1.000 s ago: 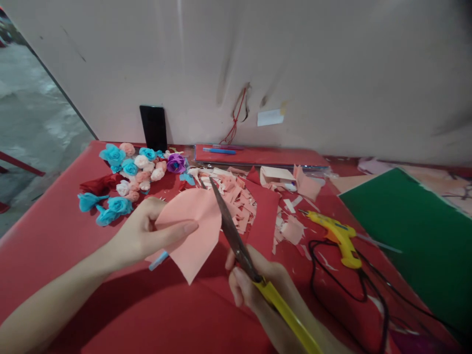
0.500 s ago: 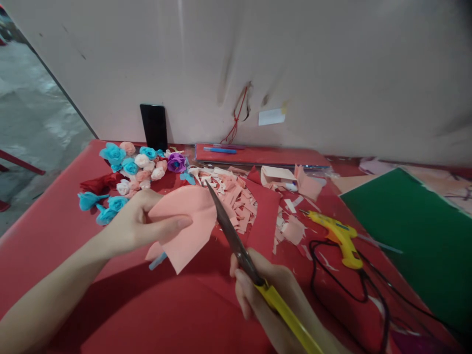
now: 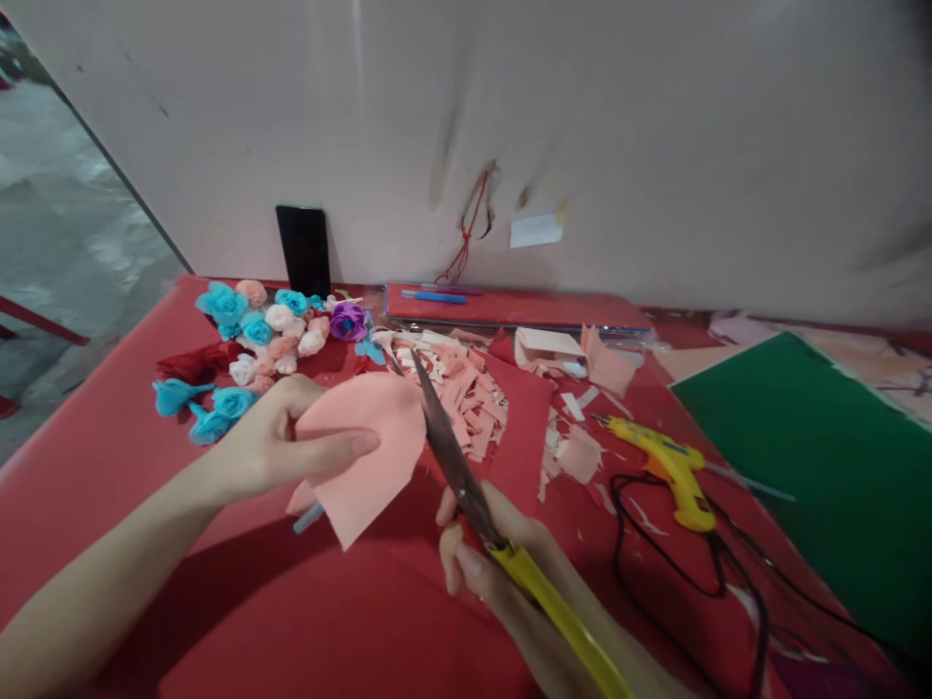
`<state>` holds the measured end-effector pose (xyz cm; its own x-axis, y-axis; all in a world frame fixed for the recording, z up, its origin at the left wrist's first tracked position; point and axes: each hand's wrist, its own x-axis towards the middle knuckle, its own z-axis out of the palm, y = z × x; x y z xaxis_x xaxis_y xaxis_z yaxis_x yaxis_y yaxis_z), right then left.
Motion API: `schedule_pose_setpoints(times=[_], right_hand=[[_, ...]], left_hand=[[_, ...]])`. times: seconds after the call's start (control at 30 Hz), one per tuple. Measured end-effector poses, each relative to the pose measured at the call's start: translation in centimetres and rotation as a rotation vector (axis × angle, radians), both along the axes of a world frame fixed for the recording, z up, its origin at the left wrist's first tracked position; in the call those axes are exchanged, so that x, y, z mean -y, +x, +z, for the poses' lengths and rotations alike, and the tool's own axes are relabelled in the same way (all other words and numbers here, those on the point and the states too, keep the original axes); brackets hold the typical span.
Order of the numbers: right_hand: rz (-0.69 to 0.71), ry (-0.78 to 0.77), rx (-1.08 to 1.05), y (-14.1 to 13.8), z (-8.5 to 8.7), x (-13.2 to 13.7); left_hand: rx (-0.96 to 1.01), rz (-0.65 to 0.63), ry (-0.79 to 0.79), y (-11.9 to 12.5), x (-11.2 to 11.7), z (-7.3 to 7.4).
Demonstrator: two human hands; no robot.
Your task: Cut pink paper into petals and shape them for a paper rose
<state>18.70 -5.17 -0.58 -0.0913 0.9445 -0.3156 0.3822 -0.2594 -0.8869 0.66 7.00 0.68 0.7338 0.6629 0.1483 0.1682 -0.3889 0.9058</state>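
Note:
My left hand (image 3: pixel 281 447) pinches a folded piece of pink paper (image 3: pixel 368 451) with a rounded top, held above the red table (image 3: pixel 87 456). My right hand (image 3: pixel 495 563) grips yellow-handled scissors (image 3: pixel 466 485). Their long dark blades point up and away and lie against the paper's right edge. A small blue stick (image 3: pixel 307 517) shows just under the paper.
Paper roses (image 3: pixel 254 340) in blue, pink, white and purple lie at the back left, pink paper scraps (image 3: pixel 473 388) in the middle. A yellow glue gun (image 3: pixel 666 466) with a black cord lies right, beside a green sheet (image 3: pixel 808 456). A black phone (image 3: pixel 304 250) leans on the wall.
The left hand has turned and shifted the pink paper slightly left and down. The scissors have moved along its right edge, with the right hand a little lower and closer.

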Motion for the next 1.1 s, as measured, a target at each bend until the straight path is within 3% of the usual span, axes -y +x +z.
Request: schedule_pose_setpoints(times=[0.43,0.57,0.9,1.1], right_hand=[[-0.046,-0.054,0.095,0.1,-1.0,0.2],[-0.079,0.007,0.051,0.1,-1.1,0.3],[-0.067,0.041,0.113,0.5,0.0,0.3],[-0.129,0.087,0.121,0.3,0.5,0.1]], left_hand=[[-0.076,-0.116,-0.087,-0.1,0.0,0.2],[-0.054,-0.122,-0.093,-0.1,0.0,0.3],[-0.068,-0.022,-0.048,-0.5,-0.8,0.3],[0.008,0.079,-0.115,-0.3,-0.9,-0.4]])
